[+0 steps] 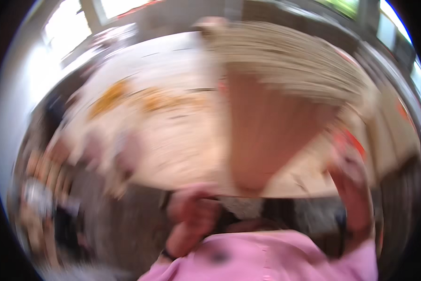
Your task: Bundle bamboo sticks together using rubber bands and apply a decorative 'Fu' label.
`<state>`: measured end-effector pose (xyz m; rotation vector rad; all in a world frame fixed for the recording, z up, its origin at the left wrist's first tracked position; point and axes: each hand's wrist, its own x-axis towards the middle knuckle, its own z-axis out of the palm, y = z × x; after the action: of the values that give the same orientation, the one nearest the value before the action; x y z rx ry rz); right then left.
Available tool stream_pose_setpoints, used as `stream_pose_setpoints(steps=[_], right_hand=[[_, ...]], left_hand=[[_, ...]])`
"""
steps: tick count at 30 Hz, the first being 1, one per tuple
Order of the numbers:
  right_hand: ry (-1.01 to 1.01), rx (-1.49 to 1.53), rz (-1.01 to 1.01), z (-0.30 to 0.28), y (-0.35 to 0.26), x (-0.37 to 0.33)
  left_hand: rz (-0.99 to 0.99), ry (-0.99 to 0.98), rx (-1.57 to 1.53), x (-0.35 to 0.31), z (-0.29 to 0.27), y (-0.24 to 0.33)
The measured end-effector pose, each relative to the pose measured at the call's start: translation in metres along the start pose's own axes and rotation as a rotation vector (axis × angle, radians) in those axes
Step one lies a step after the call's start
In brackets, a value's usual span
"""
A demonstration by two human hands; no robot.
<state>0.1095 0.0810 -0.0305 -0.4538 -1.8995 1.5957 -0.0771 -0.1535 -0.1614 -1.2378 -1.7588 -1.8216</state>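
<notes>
Table (182, 136): a broad, pale surface with a curved look is shown, and thin dark lines are seen across it; a wood-like material is suggested, but it cannot be told surely.
Stains (110, 98): yellow-orange patches, uneven in shape, are spread over the far left part.
Bundle (290, 56): a beige mass is seen at the far right part of the table, finely streaked along its length – whether of strands or of stacked edges, it cannot be told.
Brown piece (271, 126): a smooth-looking, reddish-brown shape is placed just on the near side of the bundle, narrowed toward the near table edge.
Left hand (194, 208): the fingers are curled near the table edge; whether anything is pinched cannot be told, because of blur.
Right hand (351, 164): it is raised just beside a red piece (353, 140); whether this is gripped cannot be told.
Shirt (262, 257): soft pink cloth is worn.
</notes>
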Motion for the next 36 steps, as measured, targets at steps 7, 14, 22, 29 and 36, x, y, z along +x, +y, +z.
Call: stream_pose_setpoints(steps=[7, 14, 22, 29, 36], right_hand=[[-0.229, -0.258, 0.002, 0.109, 0.020, -0.083], [-0.573, -0.060, 0.142, 0.161, 0.040, -0.074], [-0.820, 0.749, 0.454, 0.194, 0.029, -0.057], [-0.939, 0.509, 0.396, 0.181, 0.022, -0.056], [-0.789, 0.635, 0.106, 0.148, 0.013, -0.069]], left_hand=[[0.075, -0.293, -0.404, -0.014, -0.006, 0.056], [-0.469, -0.073, -1.159, -0.051, -0.057, 0.048], [-0.448, -0.263, -1.076, -0.042, -0.090, 0.026], [-0.577, 0.083, -1.683, -0.022, -0.109, 0.035], [-0.525, 0.331, -1.668, -0.002, -0.152, 0.044]])
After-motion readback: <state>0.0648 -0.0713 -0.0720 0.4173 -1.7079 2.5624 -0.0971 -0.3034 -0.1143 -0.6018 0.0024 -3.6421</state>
